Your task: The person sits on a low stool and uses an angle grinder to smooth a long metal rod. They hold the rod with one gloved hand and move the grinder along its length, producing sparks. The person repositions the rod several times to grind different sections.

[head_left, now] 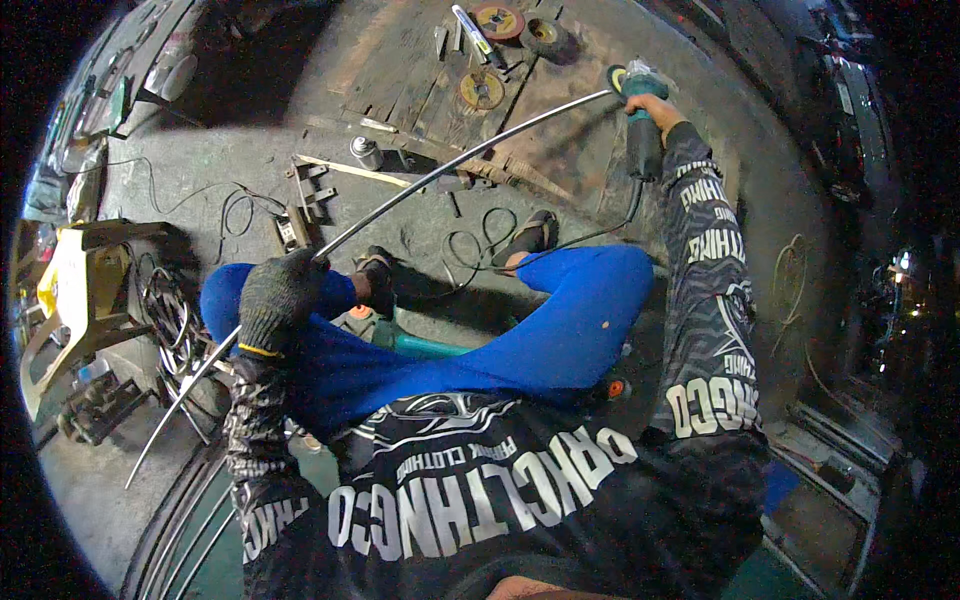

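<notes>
My left hand (277,308), in a dark knit glove, is closed around a long thin metal rod (430,182). The rod slants from the lower left, over my left knee, up to the far right. My bare right hand (653,108) is wrapped around a teal angle grinder (642,148) near its head. The grinder's disc (616,78) is at the far tip of the rod; whether they touch or the disc spins I cannot tell. A dark cord trails from the grinder's rear down to the floor.
On the wooden boards (400,70) lie a marker pen (473,30), a reddish round disc (497,22) and another disc (482,90). A spray can (366,152) stands nearer. Looped cable (480,238) lies between my feet. At left are a yellow-white chair (62,310) and coiled cables (170,310).
</notes>
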Motion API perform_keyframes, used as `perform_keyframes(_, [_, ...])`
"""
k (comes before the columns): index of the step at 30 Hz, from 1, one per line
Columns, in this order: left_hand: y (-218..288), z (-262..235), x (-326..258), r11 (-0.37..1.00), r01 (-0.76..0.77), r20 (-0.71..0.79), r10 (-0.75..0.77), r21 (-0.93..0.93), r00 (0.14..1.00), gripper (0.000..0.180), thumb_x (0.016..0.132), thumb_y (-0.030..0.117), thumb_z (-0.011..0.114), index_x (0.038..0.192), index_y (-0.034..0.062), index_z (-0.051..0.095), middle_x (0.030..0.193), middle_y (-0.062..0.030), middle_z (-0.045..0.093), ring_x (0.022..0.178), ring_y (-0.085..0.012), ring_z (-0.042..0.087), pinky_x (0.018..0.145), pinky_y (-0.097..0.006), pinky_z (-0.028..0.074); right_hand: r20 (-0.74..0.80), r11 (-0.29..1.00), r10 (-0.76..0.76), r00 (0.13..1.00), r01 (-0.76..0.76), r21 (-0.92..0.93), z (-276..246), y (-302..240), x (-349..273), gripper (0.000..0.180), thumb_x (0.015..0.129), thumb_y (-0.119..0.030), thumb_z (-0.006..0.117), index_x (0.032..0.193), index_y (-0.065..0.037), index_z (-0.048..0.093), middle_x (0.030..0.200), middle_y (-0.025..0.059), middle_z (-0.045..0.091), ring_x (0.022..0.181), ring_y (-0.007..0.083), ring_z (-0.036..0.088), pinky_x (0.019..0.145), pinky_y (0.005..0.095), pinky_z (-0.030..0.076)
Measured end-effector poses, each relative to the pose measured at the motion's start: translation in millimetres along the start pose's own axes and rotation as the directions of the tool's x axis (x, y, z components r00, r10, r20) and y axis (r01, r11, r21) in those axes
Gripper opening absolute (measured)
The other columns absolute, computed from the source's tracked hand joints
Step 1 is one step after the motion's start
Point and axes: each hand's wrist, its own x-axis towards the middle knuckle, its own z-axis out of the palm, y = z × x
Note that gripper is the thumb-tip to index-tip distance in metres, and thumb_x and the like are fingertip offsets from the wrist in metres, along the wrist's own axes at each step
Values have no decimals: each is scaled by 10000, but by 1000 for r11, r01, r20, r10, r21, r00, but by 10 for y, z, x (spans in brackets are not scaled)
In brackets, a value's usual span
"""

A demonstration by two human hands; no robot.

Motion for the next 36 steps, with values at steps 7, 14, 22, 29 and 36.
perform_keyframes(7, [30,-17,-63,996,-88,34,87,3,996,293,923,333,530,989,95,689,839,-196,688,790,-407,675,679,-508,516,73,1000,15,997,-16,7,643,-21,-381,184,745,-288,706,801,-113,717,901,-7,668,846,145,591,798,291,445])
perform_keyframes(14, [-2,-27,-15,996,-74,50,76,-55,996,301,921,333,524,1015,101,692,906,-189,701,824,-399,677,708,-509,523,58,993,-9,998,16,-118,1279,-306,-820,195,699,-262,753,746,-75,730,845,23,689,772,166,622,719,311,484])
perform_keyframes(22, [-17,-38,-3,994,-98,40,100,-43,994,303,921,333,523,1020,103,692,917,-191,701,833,-397,677,717,-508,525,163,978,-2,987,35,-204,1957,-598,-1565,383,678,-357,765,852,-16,756,947,102,737,871,219,687,797,347,522])
perform_keyframes(29, [31,-55,26,996,-79,58,82,-37,995,304,921,334,523,1024,104,692,926,-193,701,840,-395,677,724,-508,526,125,938,-25,992,66,-341,2649,-719,-1592,472,552,-384,812,804,9,745,866,148,727,755,250,681,712,357,539])
perform_keyframes(36, [40,-97,-37,998,-50,82,54,-43,995,305,920,334,522,1029,106,692,935,-196,701,847,-393,677,732,-508,527,159,920,-21,987,82,-383,2929,-911,-1963,420,521,-242,844,783,50,695,784,127,698,666,219,656,616,348,526])
